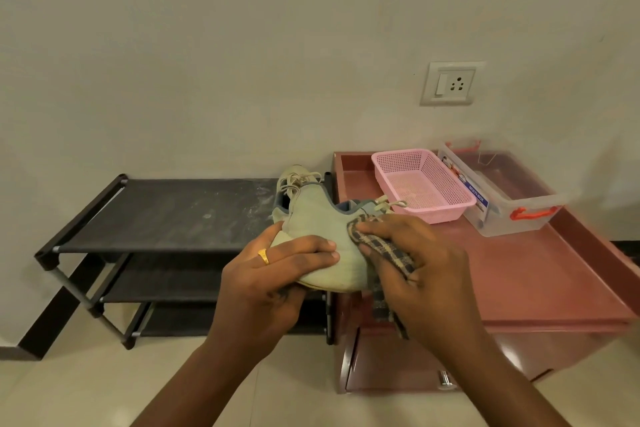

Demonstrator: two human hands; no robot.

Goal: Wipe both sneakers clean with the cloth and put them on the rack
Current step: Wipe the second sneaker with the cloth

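Pale green sneaker (322,236), checked cloth (384,248) (brown and beige), pink basket (446,208).

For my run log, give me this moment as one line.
step: wiping; left hand: holds sneaker; right hand: presses cloth on it; second sneaker: on rack

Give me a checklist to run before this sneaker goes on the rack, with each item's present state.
1. Left hand grips the held sneaker firmly: ok.
2. Right hand holds the checked cloth against the sneaker: ok.
3. Held sneaker wiped on every side: cannot tell, its far side and sole are hidden.
4. Other sneaker on the rack, at the right end of the top shelf: ok.
5. Free room on the top shelf to its left: ok.
6. Top shelf surface clean: not ok, pale dust marks show on it.
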